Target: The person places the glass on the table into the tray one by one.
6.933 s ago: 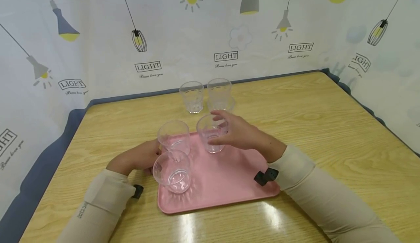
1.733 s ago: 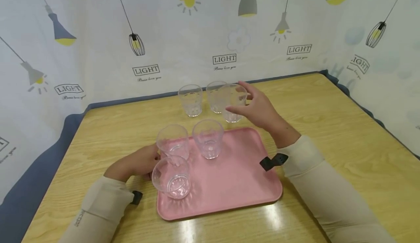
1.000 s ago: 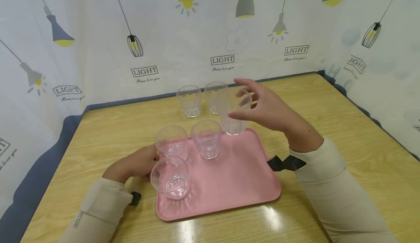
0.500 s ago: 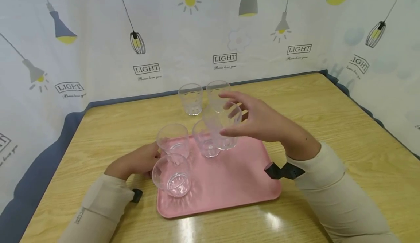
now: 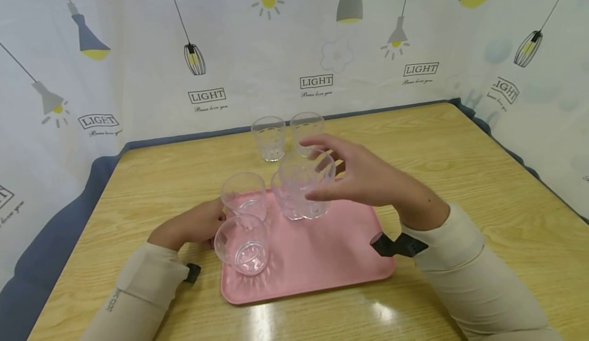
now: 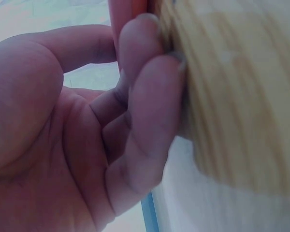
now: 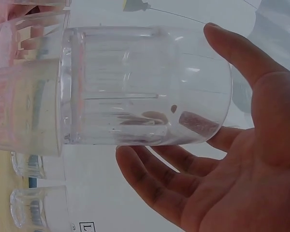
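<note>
My right hand [image 5: 363, 172] holds a clear plastic cup [image 5: 306, 162] over the back of the pink tray [image 5: 322, 254], thumb on the near side and fingers behind. In the right wrist view this tilted-looking cup [image 7: 130, 82] spans between thumb and fingers, its base beside another clear cup [image 7: 29, 106]. In the head view it overlaps a cup [image 5: 282, 203] standing at the tray's back middle. At the tray's left edge, my left hand [image 5: 200, 223] pinches the rim with curled fingers. Close to it stand a back left cup [image 5: 244, 185] and a front left cup [image 5: 250, 259].
Two more clear cups, one at left [image 5: 270, 144] and one at right [image 5: 306, 121], stand on the wooden table [image 5: 460, 177] behind the tray. A lamp-print curtain [image 5: 257, 54] hangs along the table's back and sides.
Earlier my right hand placed a cup at the tray's back middle, then took another from the table behind. That cup has since come forward and left over the tray. My left hand stays put.
</note>
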{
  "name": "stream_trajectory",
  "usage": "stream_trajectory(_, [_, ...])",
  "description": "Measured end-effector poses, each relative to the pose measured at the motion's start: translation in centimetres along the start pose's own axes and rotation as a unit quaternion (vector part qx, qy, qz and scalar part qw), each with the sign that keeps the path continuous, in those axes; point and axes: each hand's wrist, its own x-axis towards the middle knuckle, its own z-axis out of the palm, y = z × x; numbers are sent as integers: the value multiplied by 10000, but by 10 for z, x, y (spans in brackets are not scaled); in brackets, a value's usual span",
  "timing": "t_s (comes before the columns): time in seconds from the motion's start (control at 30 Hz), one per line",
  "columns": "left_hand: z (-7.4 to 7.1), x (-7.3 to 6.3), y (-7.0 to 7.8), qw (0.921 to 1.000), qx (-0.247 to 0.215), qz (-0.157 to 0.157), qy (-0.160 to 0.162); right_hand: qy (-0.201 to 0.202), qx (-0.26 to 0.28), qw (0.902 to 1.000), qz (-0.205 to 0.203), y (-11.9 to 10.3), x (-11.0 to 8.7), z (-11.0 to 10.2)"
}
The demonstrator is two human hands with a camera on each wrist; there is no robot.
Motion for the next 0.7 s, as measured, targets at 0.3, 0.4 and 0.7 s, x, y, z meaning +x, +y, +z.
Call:
stream_trajectory(0.3, [-1,0,2,9999,-99,-128,-48,-135,-86,9998,-106,-1,-2,2])
stream_trajectory(0.4, [0,0,1,9998,-100,-140,-34,-161,-134,9996,-175,-1,-2,2])
stream_trajectory(0.7, [0,0,2,9999,-139,-84,-11,-285,-193,9988,-353,-1,-3,1])
